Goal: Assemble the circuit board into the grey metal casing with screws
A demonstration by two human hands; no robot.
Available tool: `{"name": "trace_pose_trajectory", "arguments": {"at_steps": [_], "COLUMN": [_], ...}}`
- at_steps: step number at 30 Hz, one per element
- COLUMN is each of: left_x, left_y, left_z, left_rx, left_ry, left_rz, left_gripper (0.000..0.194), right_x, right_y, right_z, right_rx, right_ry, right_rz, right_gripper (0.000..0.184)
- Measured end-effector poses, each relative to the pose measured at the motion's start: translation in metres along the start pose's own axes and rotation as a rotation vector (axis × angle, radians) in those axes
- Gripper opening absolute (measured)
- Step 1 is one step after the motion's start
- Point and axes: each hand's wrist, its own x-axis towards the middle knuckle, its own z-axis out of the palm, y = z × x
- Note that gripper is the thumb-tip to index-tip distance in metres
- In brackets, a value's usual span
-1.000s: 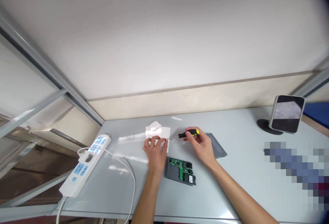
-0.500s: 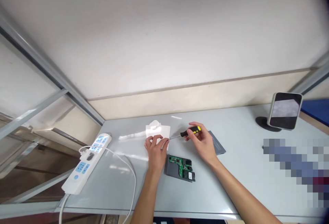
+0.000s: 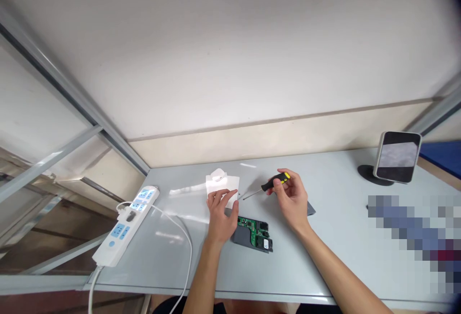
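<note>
My right hand (image 3: pixel 292 199) is closed round a small screwdriver (image 3: pixel 274 181) with a black and yellow handle; its thin shaft points left and down, the tip hanging a little above the table. My left hand (image 3: pixel 222 212) rests on the near edge of a white sheet of paper (image 3: pixel 225 184), thumb and forefinger pinched together, with whatever is between them too small to make out. Just in front of both hands lies a dark grey drive case with a green circuit board (image 3: pixel 254 234) facing up.
A white power strip (image 3: pixel 126 219) with blue sockets and a white cable lies at the left of the grey table (image 3: pixel 342 247). A grey flat sleeve (image 3: pixel 310 209) lies under my right hand. A phone on a round stand (image 3: pixel 396 156) is at the far right.
My right hand has drawn the screwdriver to the right, away from my left hand's fingertips. My left hand has shifted slightly toward the circuit board and stays pinched.
</note>
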Motion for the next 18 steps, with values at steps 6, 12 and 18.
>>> {"name": "trace_pose_trajectory", "arguments": {"at_steps": [6, 12, 18], "left_x": [-0.036, -0.057, -0.05], "left_y": [0.015, 0.033, 0.034], "left_z": [-0.021, -0.024, -0.023], "left_rx": [-0.007, 0.093, 0.084], "left_ry": [-0.086, -0.385, -0.535], "left_rz": [0.044, 0.252, 0.198], "left_gripper": [0.031, 0.052, 0.062], "right_x": [-0.004, -0.013, -0.019], "right_y": [-0.005, -0.005, -0.006], "right_z": [-0.008, -0.012, -0.008], "right_rx": [-0.009, -0.052, -0.133], "right_ry": [-0.061, -0.22, -0.327], "right_rz": [-0.069, -0.224, -0.382], "right_gripper": [0.035, 0.024, 0.02]}}
